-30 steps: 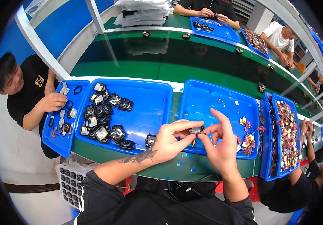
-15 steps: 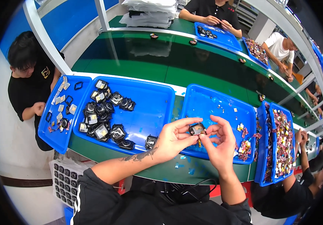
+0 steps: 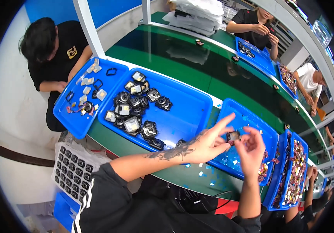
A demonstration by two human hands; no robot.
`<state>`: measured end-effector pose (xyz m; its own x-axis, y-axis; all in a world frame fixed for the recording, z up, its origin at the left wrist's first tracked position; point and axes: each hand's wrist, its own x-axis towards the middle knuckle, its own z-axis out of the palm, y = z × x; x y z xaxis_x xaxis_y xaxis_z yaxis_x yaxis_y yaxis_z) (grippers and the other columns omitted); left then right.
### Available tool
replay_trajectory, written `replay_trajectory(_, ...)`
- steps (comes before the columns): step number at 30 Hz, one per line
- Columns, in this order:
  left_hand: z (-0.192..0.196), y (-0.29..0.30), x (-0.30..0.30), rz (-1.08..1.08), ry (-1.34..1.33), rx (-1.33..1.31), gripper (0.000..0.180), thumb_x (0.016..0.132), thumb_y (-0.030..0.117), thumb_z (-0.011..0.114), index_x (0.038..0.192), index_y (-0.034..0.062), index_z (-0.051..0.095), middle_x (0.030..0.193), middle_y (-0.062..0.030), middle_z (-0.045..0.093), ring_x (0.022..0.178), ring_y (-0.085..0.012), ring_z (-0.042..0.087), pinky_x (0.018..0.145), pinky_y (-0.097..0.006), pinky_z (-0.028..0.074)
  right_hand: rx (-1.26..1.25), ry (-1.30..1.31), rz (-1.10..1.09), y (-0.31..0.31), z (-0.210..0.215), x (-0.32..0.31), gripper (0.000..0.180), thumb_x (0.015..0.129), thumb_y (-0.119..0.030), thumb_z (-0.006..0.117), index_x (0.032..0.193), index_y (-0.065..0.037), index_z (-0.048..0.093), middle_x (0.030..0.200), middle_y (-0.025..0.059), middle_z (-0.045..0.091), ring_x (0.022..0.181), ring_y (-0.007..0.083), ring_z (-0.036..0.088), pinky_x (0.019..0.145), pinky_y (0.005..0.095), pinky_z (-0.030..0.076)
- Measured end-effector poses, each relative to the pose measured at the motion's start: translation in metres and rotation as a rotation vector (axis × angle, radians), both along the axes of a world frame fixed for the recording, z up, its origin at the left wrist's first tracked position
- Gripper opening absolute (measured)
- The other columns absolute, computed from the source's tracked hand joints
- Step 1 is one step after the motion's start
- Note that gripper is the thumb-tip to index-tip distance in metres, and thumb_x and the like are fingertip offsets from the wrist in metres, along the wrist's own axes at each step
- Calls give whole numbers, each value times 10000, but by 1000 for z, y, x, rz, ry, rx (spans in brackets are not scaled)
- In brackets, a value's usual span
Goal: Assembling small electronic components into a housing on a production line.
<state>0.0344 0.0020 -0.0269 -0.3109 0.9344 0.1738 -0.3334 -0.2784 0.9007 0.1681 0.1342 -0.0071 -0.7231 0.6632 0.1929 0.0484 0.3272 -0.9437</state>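
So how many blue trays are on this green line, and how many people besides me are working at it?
Blue trays: 6, from the far-left tray and the big tray to the tray under the hands, two at the right and one across.
Other people clearly seen: 3.
Total: 9.

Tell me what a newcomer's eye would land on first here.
First, the left hand and right hand pinching a small black part over a blue tray. Next, the larger blue tray to the left, strewn with black round components, beside the glossy green conveyor belt.
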Motion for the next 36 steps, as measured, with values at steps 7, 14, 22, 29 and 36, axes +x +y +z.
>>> replay_trajectory(7,-10,-69,-111,645,2005,-659,486,802,223,671,1239,52,542,1179,-196,610,1163,-368,520,991,-493,394,-9,-328,-190,181,-16,-75,378,709,-117,798,1016,53,657,761,98,686,695,133,644,604,280,496)
replay_trajectory(14,-42,-89,-127,679,1318,-537,204,858,137,593,1031,31,582,884,-180,655,829,-335,622,741,-431,500,277,-636,-353,230,-56,-83,594,518,-335,912,968,-32,670,990,162,684,957,301,662,834,377,527)
replay_trajectory(22,16,-56,-122,575,793,-489,138,868,28,629,996,-21,627,867,-108,690,819,-189,686,733,-304,558,507,-316,-324,175,30,20,135,783,-106,679,880,-14,683,780,134,687,756,246,688,687,334,528)
replay_trajectory(29,19,18,-41,134,-297,-272,205,935,84,571,1113,-13,545,1055,-166,662,939,-252,678,783,-310,568,779,-779,-177,144,-24,107,216,776,-156,717,956,-40,694,790,145,676,786,328,668,734,402,526)
replay_trajectory(36,11,27,-12,-15,-342,-332,268,941,69,554,1157,-27,427,1103,-251,620,980,-325,664,841,-332,572,417,-525,-213,104,-8,112,126,770,5,702,822,0,587,730,97,628,717,194,636,664,320,504)
